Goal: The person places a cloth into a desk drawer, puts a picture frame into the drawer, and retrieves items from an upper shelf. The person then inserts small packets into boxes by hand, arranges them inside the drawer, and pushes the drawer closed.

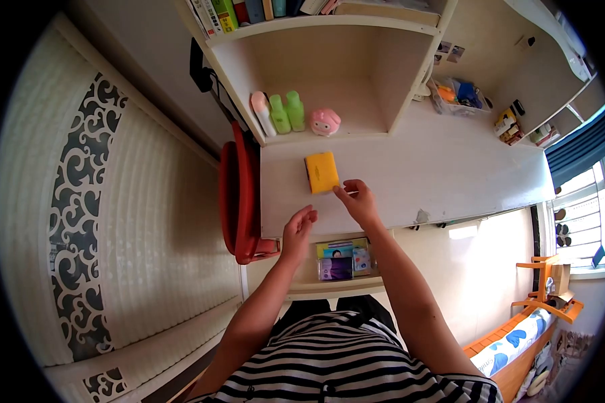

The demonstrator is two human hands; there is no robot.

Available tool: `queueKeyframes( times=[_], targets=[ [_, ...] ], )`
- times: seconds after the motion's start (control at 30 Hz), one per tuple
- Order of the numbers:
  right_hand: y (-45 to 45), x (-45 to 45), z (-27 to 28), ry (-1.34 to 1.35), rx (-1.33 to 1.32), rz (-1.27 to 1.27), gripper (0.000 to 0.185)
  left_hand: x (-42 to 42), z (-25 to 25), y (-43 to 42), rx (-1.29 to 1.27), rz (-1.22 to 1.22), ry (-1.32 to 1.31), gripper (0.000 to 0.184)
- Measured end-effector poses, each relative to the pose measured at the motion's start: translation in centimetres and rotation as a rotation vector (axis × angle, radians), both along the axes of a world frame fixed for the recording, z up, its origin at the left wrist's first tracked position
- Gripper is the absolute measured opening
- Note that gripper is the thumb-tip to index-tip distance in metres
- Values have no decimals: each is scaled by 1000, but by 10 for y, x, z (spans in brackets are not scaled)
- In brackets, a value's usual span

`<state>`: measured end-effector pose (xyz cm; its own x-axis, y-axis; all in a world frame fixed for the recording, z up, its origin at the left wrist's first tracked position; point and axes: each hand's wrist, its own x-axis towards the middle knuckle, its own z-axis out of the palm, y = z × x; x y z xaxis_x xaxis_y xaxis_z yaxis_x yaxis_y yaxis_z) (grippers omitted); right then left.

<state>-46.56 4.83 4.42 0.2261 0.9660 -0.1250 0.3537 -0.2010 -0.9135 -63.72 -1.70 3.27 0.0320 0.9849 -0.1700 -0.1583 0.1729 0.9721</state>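
Observation:
A small yellow box (323, 172) lies on the white desktop, its dark side edge facing left. My right hand (358, 201) is at the box's lower right corner, thumb and fingers apart; the thumb tip reaches the corner, and whether it presses on it I cannot tell. Below and left of the box, my left hand (299, 230) hovers near the desk's front edge with loosely bent fingers and nothing visible in it. Under the desk edge an open drawer (302, 287) holds a purple-fronted pack (336, 269), a blue-and-white pack (361, 260) and other flat, colourful items.
On the desk's shelf stand two green bottles (287, 113), a pink-capped bottle (262, 113) and a pink figurine (325, 122). A red chair (238, 195) is against the desk's left side. A clear bin (458, 97) of small items sits at the back right.

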Motion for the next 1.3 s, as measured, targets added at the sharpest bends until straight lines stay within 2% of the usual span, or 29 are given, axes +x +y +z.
queueKeyframes(
  times=[0.13,0.23,0.4,0.53,0.6,0.63,0.73,0.93,1.0,1.03,1.1,1.17,1.23,1.3],
  targets=[
    [10,-4,-5,-35,-73,27,36,3,12,1,-77,-29,-5,33],
    [13,-4,-12,119,-110,18,31,3,7,-7,-122,-18,9,32],
    [10,-1,-14,174,56,6,22,3,-1,-11,-116,-4,-16,31],
    [7,4,-11,225,54,17,19,7,5,-4,-110,20,-34,32],
    [5,6,-9,453,54,25,16,9,10,1,-95,15,-38,32],
    [2,9,-6,453,56,24,16,9,11,3,-80,11,-42,32],
    [-11,21,-2,492,-38,67,14,11,15,6,-106,26,-57,34],
    [-55,51,-16,609,-111,323,12,6,0,-1,-172,60,-169,41],
    [-71,58,-22,758,-198,345,11,2,-7,-10,-209,45,-234,42],
    [-78,63,-20,654,-234,355,12,0,-10,-15,-231,4,-168,41],
    [-89,68,-35,645,-251,347,12,-5,-19,-26,-275,-117,-34,38],
    [-101,69,-47,637,-267,337,12,-10,-41,-38,-289,-168,-2,38],
    [-112,70,-56,460,-311,295,12,-11,-53,-49,-304,-221,29,36],
    [-120,68,-69,465,-313,281,13,-11,-72,-59,-311,-252,73,33]
  ],
)
